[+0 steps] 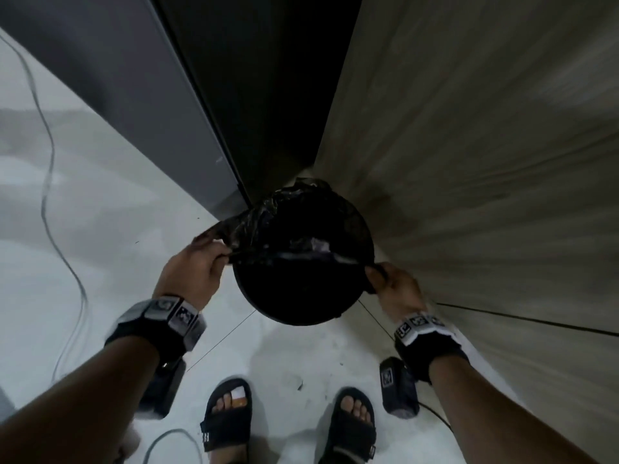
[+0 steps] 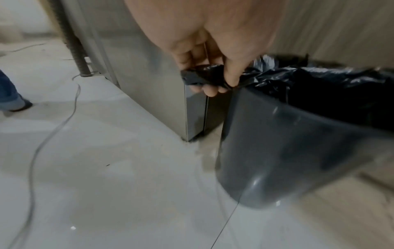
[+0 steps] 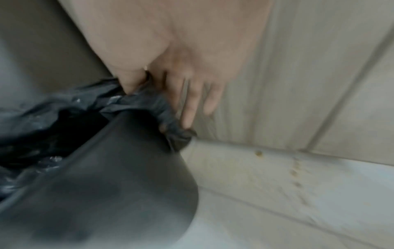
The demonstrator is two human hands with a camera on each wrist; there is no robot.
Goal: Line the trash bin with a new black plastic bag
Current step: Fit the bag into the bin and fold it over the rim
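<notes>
A round dark grey trash bin [image 1: 294,296] stands on the floor between a grey appliance and a wood-grain wall. A black plastic bag [image 1: 264,216] hangs inside it, its edge bunched over the far rim. My left hand [image 1: 197,259] pinches the bag's edge at the bin's left side; the left wrist view shows the thumb and fingers of my left hand [image 2: 213,80] gripping the bag [image 2: 319,80] beside the bin [image 2: 287,151]. My right hand [image 1: 388,279] pinches the bag's edge at the right rim; in the right wrist view my right hand [image 3: 149,87] holds the bag [image 3: 138,102] over the bin [image 3: 119,168].
A grey appliance [image 1: 140,105] stands left of the bin and a wood-grain wall [image 1: 485,162] close on the right. A cable [image 1: 50,182] snakes over the pale tiled floor. My sandalled feet [image 1: 227,413] stand just before the bin. Another person's leg [image 2: 10,94] is at far left.
</notes>
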